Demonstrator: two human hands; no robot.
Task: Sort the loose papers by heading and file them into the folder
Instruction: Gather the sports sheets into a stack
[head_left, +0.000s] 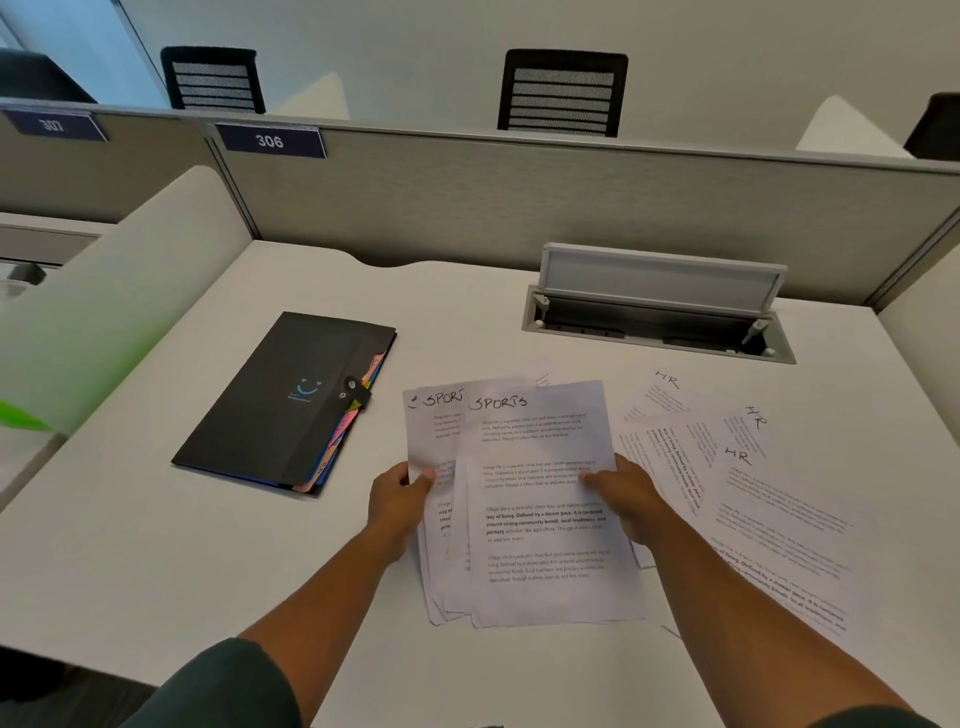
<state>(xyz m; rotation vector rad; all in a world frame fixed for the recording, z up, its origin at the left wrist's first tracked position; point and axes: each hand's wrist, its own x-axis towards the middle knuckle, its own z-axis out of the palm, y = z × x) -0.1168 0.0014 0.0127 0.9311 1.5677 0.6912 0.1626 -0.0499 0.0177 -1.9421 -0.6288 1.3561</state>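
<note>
Both forearms outstretched, left hand (399, 496) and right hand (626, 496) pinching SPORTS papers (540, 499)

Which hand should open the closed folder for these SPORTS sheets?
Left hand: probably better placed, since the folder lies closed on its side of the desk. The right hand can keep gripping the SPORTS sheets.

Your SPORTS sheets (535, 499) mid-desk (156, 545), folder (280, 400) to their left, HR sheets (748, 483) fanned right, apparently overlapping, cable hatch (657, 301) behind.
</note>
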